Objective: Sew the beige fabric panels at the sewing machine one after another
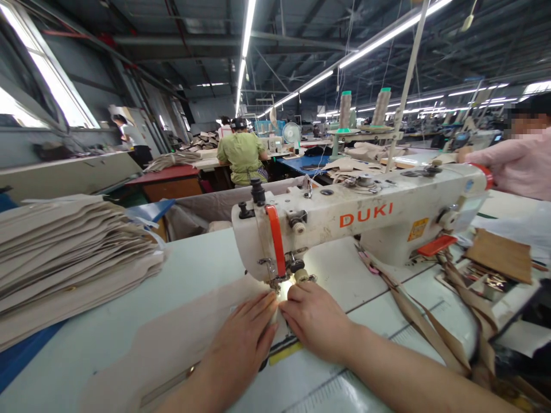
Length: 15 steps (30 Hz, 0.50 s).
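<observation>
A white DUKI sewing machine [365, 215] stands on the pale table [202, 264], its lamp lit over the needle [275, 281]. A beige cut fabric piece [172, 338] lies flat under the presser foot and runs off to the left. My left hand [245, 338] lies on this fabric with fingers stretched toward the needle. My right hand [316, 318] presses down just right of the needle, fingers curled and close together on the fabric edge. The fingertips of both hands almost meet below the needle.
A tall stack of beige cut pieces [69, 252] fills the left of the table. Beige straps [426, 321] and a brown card [499, 255] lie at the right. A person in pink [516, 163] is at far right; a person in green [241, 155] sits ahead.
</observation>
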Available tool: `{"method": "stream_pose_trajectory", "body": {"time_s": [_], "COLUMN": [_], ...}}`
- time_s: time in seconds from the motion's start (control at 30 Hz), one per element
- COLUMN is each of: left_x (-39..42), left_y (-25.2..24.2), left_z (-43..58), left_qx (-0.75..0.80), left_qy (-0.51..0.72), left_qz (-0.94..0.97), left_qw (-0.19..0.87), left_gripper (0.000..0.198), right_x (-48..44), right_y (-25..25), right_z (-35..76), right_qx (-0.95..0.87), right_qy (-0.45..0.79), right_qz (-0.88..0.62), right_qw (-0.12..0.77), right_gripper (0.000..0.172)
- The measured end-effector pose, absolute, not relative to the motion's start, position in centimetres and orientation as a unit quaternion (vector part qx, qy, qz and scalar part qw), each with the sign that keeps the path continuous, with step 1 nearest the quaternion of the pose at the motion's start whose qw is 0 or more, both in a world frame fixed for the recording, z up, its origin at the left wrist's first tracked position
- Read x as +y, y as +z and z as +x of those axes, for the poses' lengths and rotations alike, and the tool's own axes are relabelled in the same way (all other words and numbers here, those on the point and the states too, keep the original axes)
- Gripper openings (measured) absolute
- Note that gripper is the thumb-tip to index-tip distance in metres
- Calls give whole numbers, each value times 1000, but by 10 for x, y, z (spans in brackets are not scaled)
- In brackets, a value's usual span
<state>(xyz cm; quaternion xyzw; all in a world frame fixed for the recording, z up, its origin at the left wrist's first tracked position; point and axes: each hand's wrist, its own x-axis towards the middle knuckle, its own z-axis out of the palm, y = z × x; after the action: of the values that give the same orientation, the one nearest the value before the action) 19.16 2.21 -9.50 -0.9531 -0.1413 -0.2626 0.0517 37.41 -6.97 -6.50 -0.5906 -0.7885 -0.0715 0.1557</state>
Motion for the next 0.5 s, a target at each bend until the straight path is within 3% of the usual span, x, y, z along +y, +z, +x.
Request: {"method": "stream_pose_trajectory", "body": {"time_s": [0.5], "left_x": [33], "left_y": [-87], "left_z": [194], "left_qx": [-189], "left_qy": [-177], "left_qz": [-964], "left_qw": [59], "left_gripper": [38], "right_x": [-69], "right_y": [-67], "right_z": [378], "right_qx": [-785], "right_qy": [-83], "right_qz": [-589], "right_qw": [174], "right_gripper": [22]}}
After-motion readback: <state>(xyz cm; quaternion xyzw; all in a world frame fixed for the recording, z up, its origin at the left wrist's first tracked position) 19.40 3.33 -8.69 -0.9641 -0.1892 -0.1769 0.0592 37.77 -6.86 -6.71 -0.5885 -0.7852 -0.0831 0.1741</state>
